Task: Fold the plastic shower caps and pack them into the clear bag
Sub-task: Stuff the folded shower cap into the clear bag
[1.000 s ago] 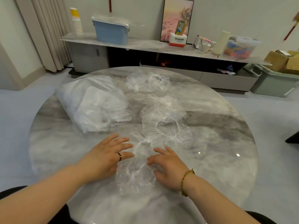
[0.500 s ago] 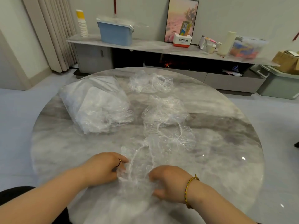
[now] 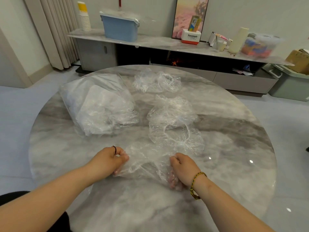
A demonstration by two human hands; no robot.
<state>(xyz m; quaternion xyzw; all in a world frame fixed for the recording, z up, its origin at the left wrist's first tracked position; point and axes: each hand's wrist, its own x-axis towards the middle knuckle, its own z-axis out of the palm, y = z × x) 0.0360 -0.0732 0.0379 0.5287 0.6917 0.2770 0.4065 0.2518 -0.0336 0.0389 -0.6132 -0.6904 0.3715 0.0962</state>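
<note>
I judged the task partly done: the bag [image 3: 100, 106], at the middle left of the frame, seemed to hold some white contents, perhaps folded caps. Three loose caps [image 3: 173, 131] lay crumpled at the centre and upper centre of the counter [image 3: 234, 173]. One more cap [image 3: 147, 159] lay at the lower centre, not yet folded. The left hand [image 3: 108, 162] pinched its left edge, the grip closed on the film. The right hand [image 3: 184, 168] held its right edge, fingers curled around the film. Both forearms reached in from the bottom.

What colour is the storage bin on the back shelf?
The storage bin is light blue; head view.
</note>
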